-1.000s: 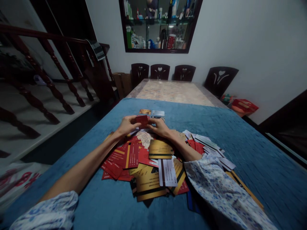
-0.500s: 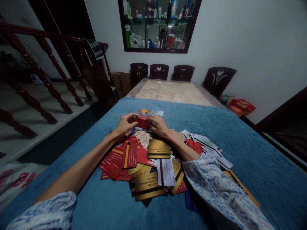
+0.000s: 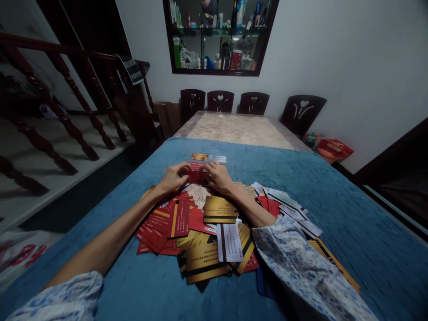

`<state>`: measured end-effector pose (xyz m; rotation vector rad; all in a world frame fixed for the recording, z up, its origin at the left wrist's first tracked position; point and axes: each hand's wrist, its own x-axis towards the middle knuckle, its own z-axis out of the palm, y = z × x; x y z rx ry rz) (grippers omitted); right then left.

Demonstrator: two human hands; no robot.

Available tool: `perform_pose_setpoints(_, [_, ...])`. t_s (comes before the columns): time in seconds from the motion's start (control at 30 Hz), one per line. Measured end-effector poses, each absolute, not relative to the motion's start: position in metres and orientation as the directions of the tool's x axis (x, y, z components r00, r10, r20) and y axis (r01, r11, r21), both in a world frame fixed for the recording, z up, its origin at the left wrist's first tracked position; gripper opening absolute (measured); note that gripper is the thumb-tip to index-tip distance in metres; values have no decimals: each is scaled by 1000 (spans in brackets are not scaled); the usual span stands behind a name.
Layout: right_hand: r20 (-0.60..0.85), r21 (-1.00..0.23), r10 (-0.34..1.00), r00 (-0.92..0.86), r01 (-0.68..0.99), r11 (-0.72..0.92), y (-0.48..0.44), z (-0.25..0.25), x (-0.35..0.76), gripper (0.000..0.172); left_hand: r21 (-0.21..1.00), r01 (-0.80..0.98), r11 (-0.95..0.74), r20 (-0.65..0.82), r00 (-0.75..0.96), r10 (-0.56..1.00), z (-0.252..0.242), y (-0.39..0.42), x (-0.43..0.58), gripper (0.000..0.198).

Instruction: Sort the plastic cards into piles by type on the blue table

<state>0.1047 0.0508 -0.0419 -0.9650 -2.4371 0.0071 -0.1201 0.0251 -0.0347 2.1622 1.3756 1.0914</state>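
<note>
Between my hands is a red card (image 3: 198,177), gripped at its left end by my left hand (image 3: 174,177) and at its right end by my right hand (image 3: 218,176). Just beyond it lies another red card (image 3: 197,166), partly covered by my fingers. Farther back are a gold card (image 3: 199,157) and a pale card (image 3: 218,158), side by side. A loose heap of cards spreads nearer me, with red cards (image 3: 180,218) at the left, gold cards (image 3: 205,258) in front and a white striped card (image 3: 230,242) on top. My right forearm passes over the heap.
A blue cloth (image 3: 127,223) covers the near part of the table, and the stone tabletop (image 3: 240,127) shows behind it. Dark chairs (image 3: 220,101) stand at the far end. A wooden railing (image 3: 70,84) runs along the left. White cards (image 3: 287,200) lie right of my forearm.
The red card has come down from a tilted, raised pose to lie lower, just in front of the other red card. Both hands stay at its ends. The view has shifted slightly.
</note>
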Motion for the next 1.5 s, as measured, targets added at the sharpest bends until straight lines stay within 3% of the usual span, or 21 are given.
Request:
perform_pose_setpoints(0.37, [383, -139, 677, -628, 686, 715, 44, -37, 106, 49, 555, 673, -489, 406, 294, 865, -38, 24, -121, 34])
perform_pose_setpoints(1.1, [393, -183, 691, -607, 685, 705, 48, -38, 105, 58, 535, 708, -460, 424, 247, 872, -37, 26, -120, 37])
perform_pose_setpoints(1.5, [409, -152, 670, -619, 678, 719, 54, -43, 107, 54, 488, 735, -471, 425, 271, 864, -41, 31, -124, 45])
